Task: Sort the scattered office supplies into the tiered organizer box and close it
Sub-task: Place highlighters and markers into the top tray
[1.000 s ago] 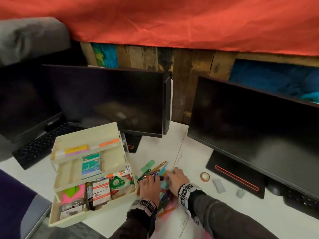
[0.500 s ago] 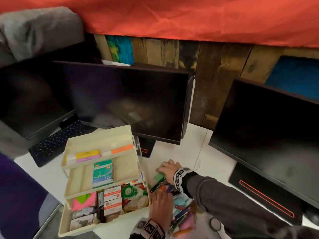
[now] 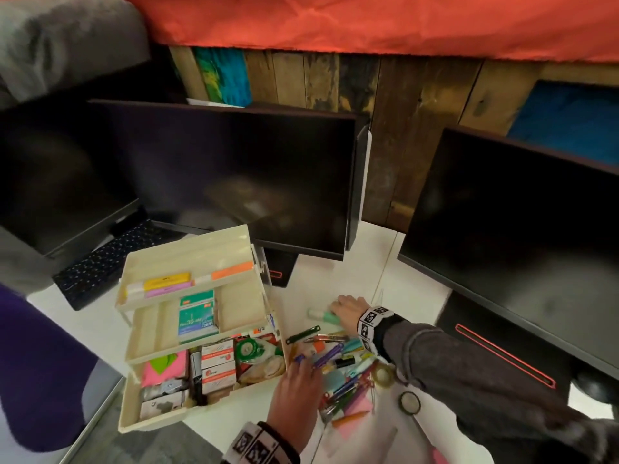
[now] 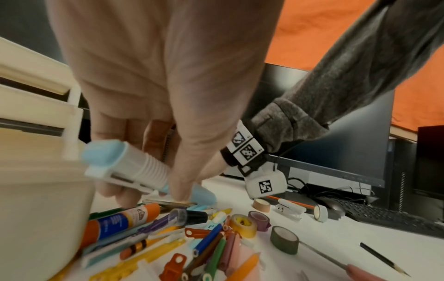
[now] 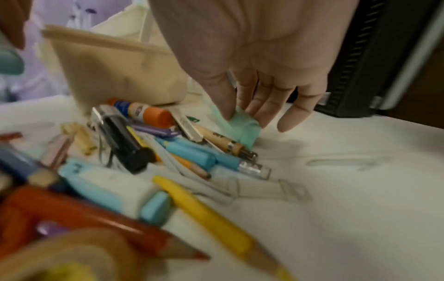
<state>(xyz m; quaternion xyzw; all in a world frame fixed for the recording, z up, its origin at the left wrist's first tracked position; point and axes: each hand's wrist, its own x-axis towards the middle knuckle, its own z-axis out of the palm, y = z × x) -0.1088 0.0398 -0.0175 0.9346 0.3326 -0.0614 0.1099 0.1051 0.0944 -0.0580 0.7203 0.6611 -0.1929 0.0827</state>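
The cream tiered organizer box (image 3: 201, 252) stands open at the left, with staple boxes, sticky notes and tape in its trays. A pile of pens, pencils and clips (image 3: 345, 373) lies to its right. My left hand (image 3: 294, 386) is over the pile's near-left side. In the left wrist view my left hand (image 4: 144, 190) has its fingers curled round a white and light-blue pen-like tool (image 4: 125, 167), close to the box wall (image 4: 36, 199). My right hand (image 3: 348, 309) is at the far side of the pile. In the right wrist view my right hand (image 5: 240, 117) pinches a mint-green item (image 5: 245, 127) that touches the desk.
Dark monitors (image 3: 234, 182) (image 3: 519, 229) stand close behind the work area, and a keyboard (image 3: 97, 266) lies far left. Tape rolls (image 3: 409, 402) (image 4: 284, 240) and a black pencil (image 4: 384, 258) lie right of the pile. An orange-capped glue stick (image 5: 144, 112) lies beside the box.
My right hand left the pile and reached to its far side, onto the mint-green item. The left hand stayed at the pile's near side. The head view swung left and closer.
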